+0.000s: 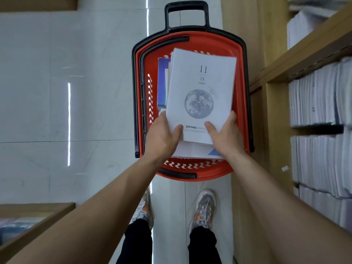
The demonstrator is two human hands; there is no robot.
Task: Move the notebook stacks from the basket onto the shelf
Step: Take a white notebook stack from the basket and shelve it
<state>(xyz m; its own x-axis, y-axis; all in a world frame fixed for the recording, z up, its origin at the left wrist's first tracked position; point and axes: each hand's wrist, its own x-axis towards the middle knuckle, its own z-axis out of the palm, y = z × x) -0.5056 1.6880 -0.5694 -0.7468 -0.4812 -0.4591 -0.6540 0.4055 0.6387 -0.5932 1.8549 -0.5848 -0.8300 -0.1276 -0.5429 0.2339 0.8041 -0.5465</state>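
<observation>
Your left grip (163, 138) and right grip (226, 136) each clasp the near end of the notebook stack (200, 88), over other notebooks in the red basket (215, 172); shelf (304, 52) at right.

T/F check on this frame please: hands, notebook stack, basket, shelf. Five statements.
1. The left hand and right hand both grip the notebook stack. True.
2. The basket is blue. False: it is red, with a black handle.
3. Nothing else lies in the basket. False: other notebooks lie under and left of the held stack.
4. The shelf at right holds white stacks. True.
5. The notebook stack rests on the shelf. False: it is held over the basket.
</observation>
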